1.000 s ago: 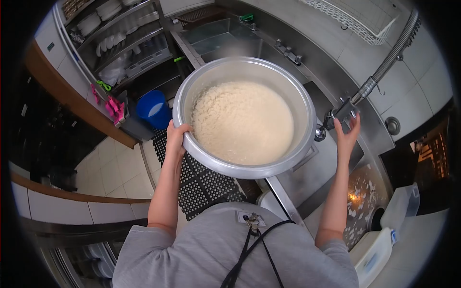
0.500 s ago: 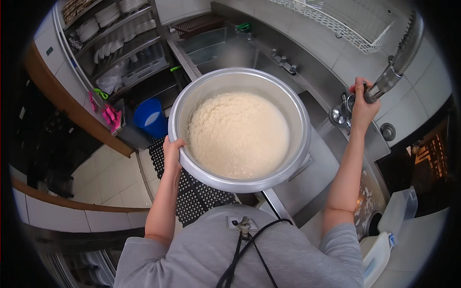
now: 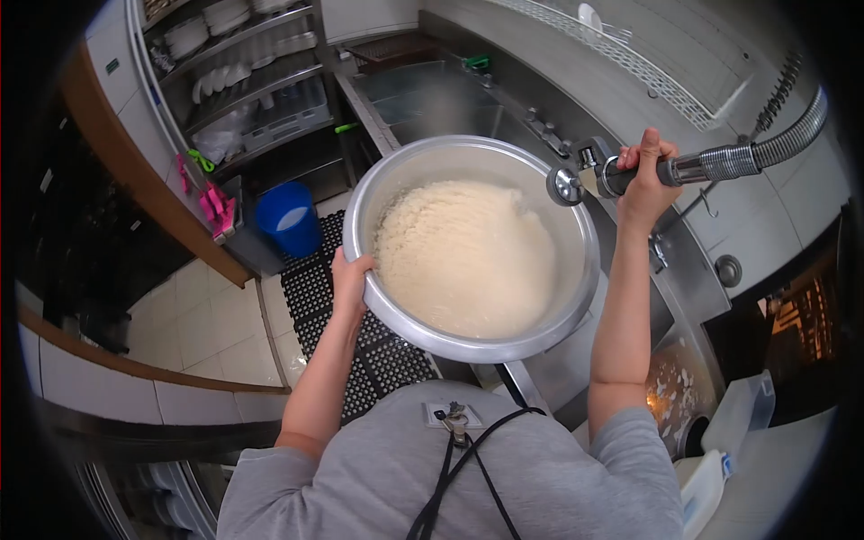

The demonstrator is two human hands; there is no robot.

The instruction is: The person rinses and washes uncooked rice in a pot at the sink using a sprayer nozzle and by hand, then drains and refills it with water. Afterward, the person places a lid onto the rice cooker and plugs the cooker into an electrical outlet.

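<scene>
My left hand (image 3: 349,281) is closed on the left rim of a wide metal pot (image 3: 481,351), thumb over the edge. Pale rice (image 3: 450,247) in cloudy water fills the lower part of the pot. My right hand (image 3: 646,184) is wrapped round the dark handle of a spray faucet (image 3: 567,186) on a flexible metal hose. Its round chrome head hangs over the pot's right rim and points inward. Below the head, the liquid on the rice looks blurred and disturbed.
A sink (image 3: 405,99) with steel edges lies behind the pot. At left stand a blue bucket (image 3: 290,219) and a dish rack (image 3: 261,81). A black perforated mat (image 3: 360,369) covers the floor. A white wire shelf (image 3: 648,81) hangs on the wall.
My right hand has brought the spray faucet from the upper right, left and down over the pot's rim. The pot appears slightly farther right in view, my left hand still on it.
</scene>
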